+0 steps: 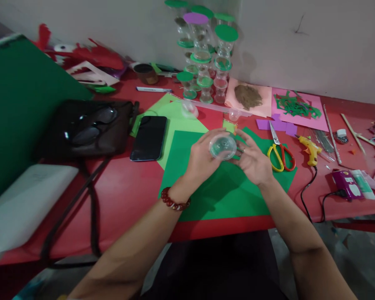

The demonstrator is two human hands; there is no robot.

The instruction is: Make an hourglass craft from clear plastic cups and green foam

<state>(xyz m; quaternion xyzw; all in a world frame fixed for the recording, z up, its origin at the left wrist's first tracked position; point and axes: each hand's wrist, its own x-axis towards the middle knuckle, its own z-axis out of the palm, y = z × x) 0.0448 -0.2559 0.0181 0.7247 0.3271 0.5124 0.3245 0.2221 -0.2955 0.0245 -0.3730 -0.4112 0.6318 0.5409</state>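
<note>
A see-through plastic cup (223,147) is held over a green paper sheet (228,196), its round end facing up toward me. My left hand (203,156) wraps round its left side, a dark red bead bracelet on the wrist. From the right, my right hand (251,158) holds the cup with curved fingers; a ring shows on one of them. Some fingertips are hidden behind the cup. Just right of my right hand lie scissors (279,152) with one yellow and one red handle. A small light-green paper piece (230,126) is beyond the cup.
Stacked plastic cups (203,62) with green and purple discs stand by the wall. A phone (149,138), a dark bag (90,129) with glasses and a white device (31,200) lie left. A yellow glue gun (311,150) with a cord is right.
</note>
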